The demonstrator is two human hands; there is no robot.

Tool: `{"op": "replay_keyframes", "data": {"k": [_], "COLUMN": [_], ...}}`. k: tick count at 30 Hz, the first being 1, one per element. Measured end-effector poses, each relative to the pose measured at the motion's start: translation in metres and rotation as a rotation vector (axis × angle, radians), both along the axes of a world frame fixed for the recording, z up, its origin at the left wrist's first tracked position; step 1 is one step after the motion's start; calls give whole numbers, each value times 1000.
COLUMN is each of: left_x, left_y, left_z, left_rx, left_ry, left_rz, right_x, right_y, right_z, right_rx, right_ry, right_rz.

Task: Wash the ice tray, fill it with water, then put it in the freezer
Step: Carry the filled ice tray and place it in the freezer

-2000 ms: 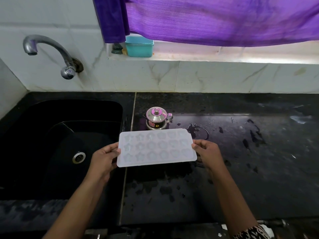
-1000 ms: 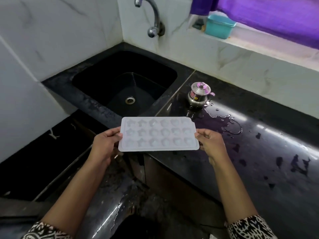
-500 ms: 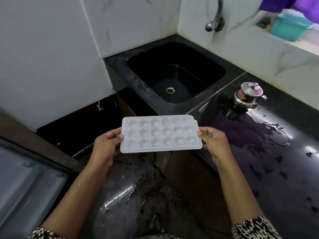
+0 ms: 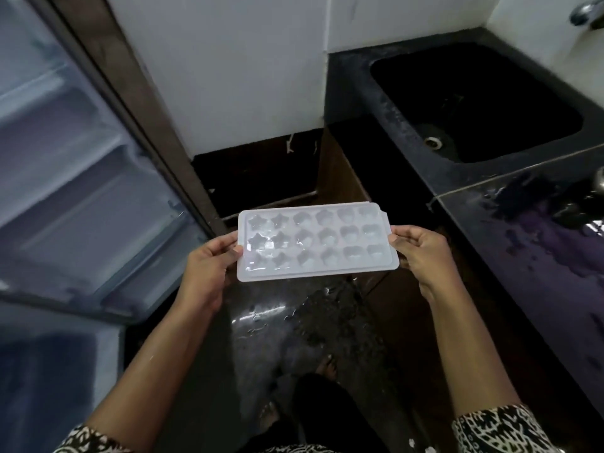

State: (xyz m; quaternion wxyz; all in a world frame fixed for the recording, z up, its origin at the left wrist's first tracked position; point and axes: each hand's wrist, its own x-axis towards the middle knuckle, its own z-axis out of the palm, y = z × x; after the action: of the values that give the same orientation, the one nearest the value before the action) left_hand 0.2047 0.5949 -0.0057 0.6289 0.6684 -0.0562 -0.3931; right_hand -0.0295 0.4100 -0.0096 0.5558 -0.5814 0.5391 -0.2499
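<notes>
Between two hands, left hand (image 4: 209, 266) and right hand (image 4: 421, 253): one eighteen-cavity ice tray (image 4: 317, 245).

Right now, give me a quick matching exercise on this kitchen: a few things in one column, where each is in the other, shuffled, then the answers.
Things:
1. ice tray
2. sink
3. fridge door
4. tap

Places:
A. top right corner of the view
B. open, on the left
C. held level over the floor between the left hand and right hand
D. set in the black counter on the right

Pairs: 1-C, 2-D, 3-B, 4-A
</notes>
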Motion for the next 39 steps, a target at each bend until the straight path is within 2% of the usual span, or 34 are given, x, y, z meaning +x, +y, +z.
{"op": "replay_keyframes", "data": {"k": [10,22,35,39], "left_x": [25,39,61,70], "left_y": [140,271,325,337], "left_z": [-7,-1,1,0], "left_rx": [21,34,27,21], "left_ry": [28,21,38,46], "left_rz": [271,719,1227,1382], "right_x": [81,215,381,426], "right_y": [86,166,228,254], "right_z": [-1,1,1,5], "right_rx": [8,19,104,70], "right_ry": [-20,-9,-46,-38], "right_rz": [274,698,1163,1318]}}
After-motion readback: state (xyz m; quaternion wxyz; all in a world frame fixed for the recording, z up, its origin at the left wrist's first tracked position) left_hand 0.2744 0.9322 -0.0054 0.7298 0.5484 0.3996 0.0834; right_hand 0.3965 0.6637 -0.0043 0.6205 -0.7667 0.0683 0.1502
